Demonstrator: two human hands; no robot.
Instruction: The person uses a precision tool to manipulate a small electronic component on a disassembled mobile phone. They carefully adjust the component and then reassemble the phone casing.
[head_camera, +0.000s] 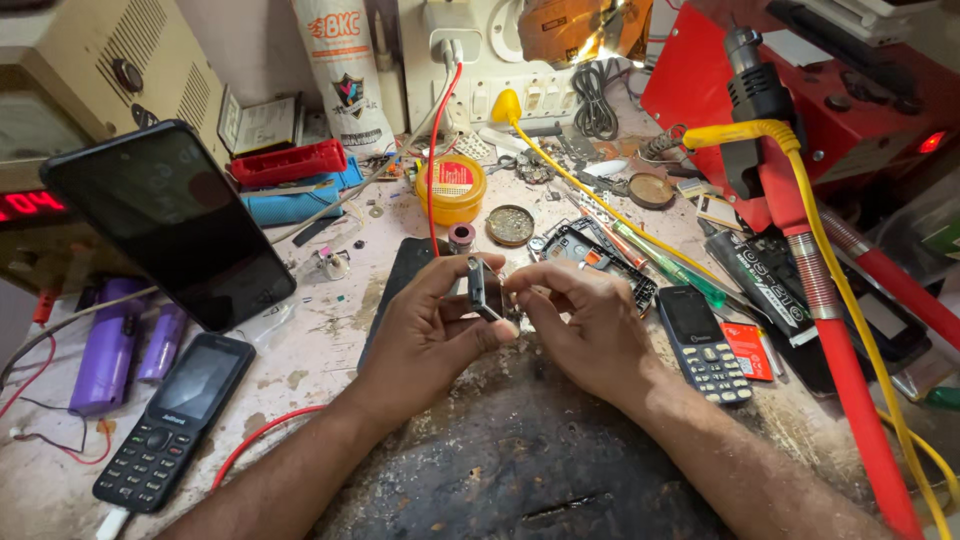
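My left hand and my right hand meet over the middle of the worn workbench. Between their fingertips they hold a small dark rectangular part with a metal edge, seen edge-on and tilted. The left thumb and forefinger pinch its left side. My right fingers press on its right side. A black phone housing lies just behind the hands, and a flat black panel lies under the left fingers.
A black keypad phone lies at the left front, a blue keypad phone at the right. A large smartphone leans at the left. A yellow tin, screwdrivers, cables and a red soldering stand crowd the back and right.
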